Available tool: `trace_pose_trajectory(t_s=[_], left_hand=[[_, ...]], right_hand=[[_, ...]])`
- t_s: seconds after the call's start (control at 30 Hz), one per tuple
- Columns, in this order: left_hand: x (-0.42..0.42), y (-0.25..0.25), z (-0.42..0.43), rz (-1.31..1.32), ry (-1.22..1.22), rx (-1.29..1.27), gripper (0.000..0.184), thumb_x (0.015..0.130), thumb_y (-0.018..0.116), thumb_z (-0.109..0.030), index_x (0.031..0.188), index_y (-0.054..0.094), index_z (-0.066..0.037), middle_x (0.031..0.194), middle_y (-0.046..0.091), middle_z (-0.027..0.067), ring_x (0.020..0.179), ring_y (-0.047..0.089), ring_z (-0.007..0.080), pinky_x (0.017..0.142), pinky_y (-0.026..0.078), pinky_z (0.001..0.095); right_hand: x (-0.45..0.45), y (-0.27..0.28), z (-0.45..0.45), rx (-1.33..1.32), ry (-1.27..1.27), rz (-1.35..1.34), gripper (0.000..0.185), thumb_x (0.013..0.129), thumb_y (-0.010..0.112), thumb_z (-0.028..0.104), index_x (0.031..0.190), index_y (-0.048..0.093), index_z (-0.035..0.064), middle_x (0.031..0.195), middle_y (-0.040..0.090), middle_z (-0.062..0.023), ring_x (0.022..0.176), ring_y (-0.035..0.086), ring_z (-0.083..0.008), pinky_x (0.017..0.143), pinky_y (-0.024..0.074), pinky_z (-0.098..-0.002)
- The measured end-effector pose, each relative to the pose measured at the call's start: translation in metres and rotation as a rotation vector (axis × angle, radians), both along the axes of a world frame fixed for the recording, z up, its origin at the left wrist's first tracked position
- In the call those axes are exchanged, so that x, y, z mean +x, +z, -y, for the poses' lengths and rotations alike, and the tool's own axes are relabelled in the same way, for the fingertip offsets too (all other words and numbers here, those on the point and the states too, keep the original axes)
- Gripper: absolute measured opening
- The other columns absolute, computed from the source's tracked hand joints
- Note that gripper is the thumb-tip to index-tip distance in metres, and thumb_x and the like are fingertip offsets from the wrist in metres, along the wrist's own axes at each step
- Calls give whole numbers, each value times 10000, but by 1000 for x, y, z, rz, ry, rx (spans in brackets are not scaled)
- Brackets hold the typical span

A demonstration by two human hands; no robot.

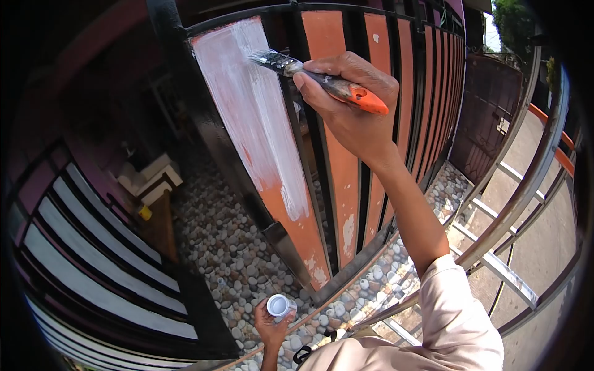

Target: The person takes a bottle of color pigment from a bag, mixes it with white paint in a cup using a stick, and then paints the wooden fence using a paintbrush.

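My right hand (352, 102) grips a paintbrush (334, 85) with a dark handle and an orange end. The bristles touch the upper part of a wide fence slat (247, 105), which is coated in streaky white over orange. Bare orange, with pale chipped patches, shows on the slat's lower end. Down at the bottom, my left hand (272, 326) holds a small white paint cup (279, 305) upright, fingers around its sides. Pale paint shows inside the cup.
More orange slats (334, 167) run rightward between black metal bars. A metal ladder (495, 256) stands at my right. Pebbled ground (216, 216) lies below, and a gate panel with white slats (99, 241) is at left. A yellow object (145, 213) sits behind.
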State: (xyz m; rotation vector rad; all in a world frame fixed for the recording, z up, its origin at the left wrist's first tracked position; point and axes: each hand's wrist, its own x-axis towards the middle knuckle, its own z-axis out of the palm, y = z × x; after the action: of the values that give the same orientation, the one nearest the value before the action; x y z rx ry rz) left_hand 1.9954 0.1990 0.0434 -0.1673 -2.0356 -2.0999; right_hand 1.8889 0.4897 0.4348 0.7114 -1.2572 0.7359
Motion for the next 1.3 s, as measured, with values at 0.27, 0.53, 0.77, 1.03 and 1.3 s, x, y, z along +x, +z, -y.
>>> trace_pose_trajectory(t_s=[0.27,0.53,0.77,1.03,1.3], left_hand=[[6,-1,0,34,4,-31,735,637,870,-13,1247,461,24,1163,612,148,1048,635,217,896,533,331],[11,-7,4,32,12,-69,746,640,880,-42,1255,463,22,1152,616,144,1037,637,215,880,536,328],[11,-12,4,19,6,-46,745,641,880,-39,1253,460,17,1157,614,136,1033,634,209,880,537,329],[13,-6,9,-5,24,-17,741,643,882,-31,1249,457,21,1164,608,133,1034,631,201,880,536,327],[14,-4,19,29,41,-54,714,651,879,-29,1236,474,29,1163,615,136,1032,635,198,882,536,324]], right_hand=[[21,-149,2,-4,8,443,139,744,769,29,858,712,-25,779,687,-118,668,672,-188,576,510,-271],[47,-246,-2,10,44,853,119,706,771,15,794,697,-16,732,669,-98,602,644,-194,521,476,-285],[20,-130,22,12,63,503,111,756,768,28,841,712,-18,730,672,-102,595,644,-172,519,474,-258],[27,-145,37,69,-15,369,192,728,768,-37,904,690,-33,826,677,-118,677,675,-196,570,522,-268],[46,-246,19,151,66,819,178,722,764,-20,883,689,-12,777,651,-102,619,652,-189,521,485,-271]])
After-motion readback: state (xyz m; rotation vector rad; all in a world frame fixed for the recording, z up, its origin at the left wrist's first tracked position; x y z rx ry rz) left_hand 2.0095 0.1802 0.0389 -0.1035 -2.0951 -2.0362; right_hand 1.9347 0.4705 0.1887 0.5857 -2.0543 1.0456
